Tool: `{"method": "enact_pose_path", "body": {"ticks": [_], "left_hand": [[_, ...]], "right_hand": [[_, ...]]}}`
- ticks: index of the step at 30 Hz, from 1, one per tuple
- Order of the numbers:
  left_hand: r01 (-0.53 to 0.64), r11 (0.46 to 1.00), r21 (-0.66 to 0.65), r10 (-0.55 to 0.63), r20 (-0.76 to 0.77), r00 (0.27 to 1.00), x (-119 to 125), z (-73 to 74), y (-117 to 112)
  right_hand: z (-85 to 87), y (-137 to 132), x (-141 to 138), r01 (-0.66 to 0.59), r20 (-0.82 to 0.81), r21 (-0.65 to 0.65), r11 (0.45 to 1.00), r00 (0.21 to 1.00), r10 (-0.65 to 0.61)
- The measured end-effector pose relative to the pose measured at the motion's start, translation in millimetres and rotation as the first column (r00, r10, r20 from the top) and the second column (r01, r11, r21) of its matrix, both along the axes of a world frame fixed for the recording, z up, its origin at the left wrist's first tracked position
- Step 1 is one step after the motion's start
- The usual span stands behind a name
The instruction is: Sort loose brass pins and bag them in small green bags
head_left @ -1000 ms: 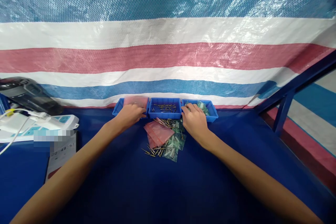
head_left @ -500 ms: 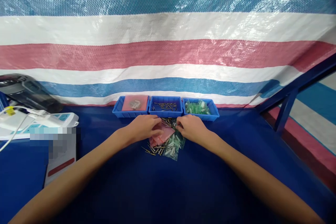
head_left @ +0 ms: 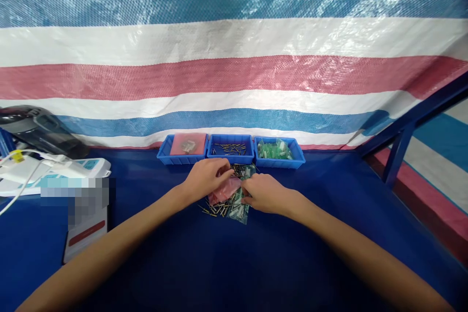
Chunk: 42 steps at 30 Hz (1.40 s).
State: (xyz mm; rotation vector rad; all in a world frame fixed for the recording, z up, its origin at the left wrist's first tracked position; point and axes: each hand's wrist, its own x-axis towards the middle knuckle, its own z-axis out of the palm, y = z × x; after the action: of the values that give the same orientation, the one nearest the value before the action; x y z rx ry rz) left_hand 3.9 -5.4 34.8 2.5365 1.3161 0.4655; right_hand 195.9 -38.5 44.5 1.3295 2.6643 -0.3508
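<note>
Pink and green plastic bags lie mixed with brassy metal pins (head_left: 208, 211) in a small heap on the dark blue worktop (head_left: 226, 263), seen from the head camera. A second ago the two hands were up at the outer trays; now both are down at the heap, and the gap between them has narrowed over the last half second. That puts the handling at the loose pieces rather than at the trays, as far as I can judge.

The left hand (head_left: 211, 178) is partly curled, thumb and forefinger a little apart, over the pink bags (head_left: 221, 196); whether it grips one, I cannot tell. The right hand (head_left: 263, 192) has its fingers bent inward at the green bags (head_left: 238, 213), apparently touching them; its fingertips are hidden, so any hold is unclear.

Just behind stand three blue trays in a row: the left tray (head_left: 182, 160) with a pink packet (head_left: 180, 144), the middle tray (head_left: 234, 159) with pins, the right tray (head_left: 280, 163) with green packets (head_left: 273, 150).
</note>
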Motion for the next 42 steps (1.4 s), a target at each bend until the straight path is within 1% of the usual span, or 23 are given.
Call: {"method": "enact_pose_path", "body": {"ticks": [2, 4, 6, 9, 11, 12, 14, 16, 18, 20, 21, 24, 26, 28, 32, 35, 39, 42], "left_hand": [[0.028, 0.999, -0.028, -0.024, 0.134, 0.991, 3, -10.5, 3], [-0.004, 1.000, -0.028, 0.012, 0.278, 0.961, 4, -20.1, 4], [-0.021, 0.999, -0.048, 0.038, 0.382, 0.924, 5, -26.6, 4], [0.028, 0.998, -0.052, -0.001, 0.467, 0.884, 5, -29.9, 1], [0.073, 0.997, -0.041, -0.042, 0.502, 0.864, 4, -30.4, -1], [0.088, 0.995, -0.039, -0.055, 0.517, 0.854, 4, -30.8, -1], [0.100, 0.994, -0.039, -0.063, 0.542, 0.838, 3, -32.7, -2], [0.109, 0.993, -0.048, -0.064, 0.562, 0.825, 2, -35.5, -3], [0.113, 0.992, -0.059, -0.059, 0.576, 0.816, 1, -38.3, -3], [0.097, 0.993, -0.070, -0.039, 0.572, 0.819, 1, -40.5, -3], [0.080, 0.994, -0.072, -0.026, 0.563, 0.826, 2, -41.2, -3], [0.045, 0.996, -0.073, 0.000, 0.528, 0.849, 3, -42.2, -4], [0.039, 0.997, -0.070, 0.004, 0.526, 0.850, 3, -41.7, -4], [0.025, 0.998, -0.066, 0.015, 0.540, 0.841, 3, -40.8, -5], [-0.001, 0.998, -0.058, 0.034, 0.573, 0.819, 1, -40.1, -5], [0.001, 0.999, -0.046, 0.025, 0.572, 0.820, 1, -41.3, -5], [-0.011, 1.000, -0.025, 0.023, 0.547, 0.837, 2, -42.6, -4], [-0.026, 0.999, -0.048, 0.047, 0.519, 0.854, 2, -42.5, -4]], "right_hand": [[-1.5, 1, 1, 0.000, 0.003, 0.004, 1.000, 1.000, 0.000], [-1.2, 3, 3, 0.018, -0.013, 0.022, 1.000, 1.000, -0.017], [1.1, 5, 6, 0.052, -0.065, 0.054, 0.997, 0.997, -0.048], [6.7, 10, 10, 0.123, -0.212, 0.106, 0.987, 0.972, -0.098], [10.0, 12, 10, 0.192, -0.358, 0.137, 0.972, 0.924, -0.132], [11.1, 13, 10, 0.225, -0.442, 0.150, 0.963, 0.886, -0.138], [11.3, 13, 9, 0.286, -0.616, 0.175, 0.942, 0.778, -0.122], [8.2, 11, 6, 0.342, -0.763, 0.196, 0.919, 0.642, -0.076], [1.2, 10, 2, 0.398, -0.863, 0.193, 0.897, 0.503, -0.038], [-9.3, 9, -2, 0.434, -0.921, 0.159, 0.887, 0.388, -0.025], [-15.4, 8, -4, 0.437, -0.939, 0.142, 0.888, 0.343, -0.019], [-33.8, 7, -9, 0.436, -0.967, 0.072, 0.897, 0.250, -0.044], [-43.8, 6, -11, 0.458, -0.978, 0.017, 0.889, 0.193, -0.080], [-50.7, 6, -12, 0.442, -0.975, -0.015, 0.897, 0.191, -0.111], [-55.7, 5, -13, 0.385, -0.957, 0.012, 0.923, 0.272, -0.101], [-55.8, 5, -13, 0.382, -0.942, 0.034, 0.924, 0.320, -0.098], [-55.9, 5, -14, 0.389, -0.938, 0.039, 0.920, 0.332, -0.101], [-56.0, 5, -14, 0.400, -0.938, 0.046, 0.916, 0.331, -0.098]]}}
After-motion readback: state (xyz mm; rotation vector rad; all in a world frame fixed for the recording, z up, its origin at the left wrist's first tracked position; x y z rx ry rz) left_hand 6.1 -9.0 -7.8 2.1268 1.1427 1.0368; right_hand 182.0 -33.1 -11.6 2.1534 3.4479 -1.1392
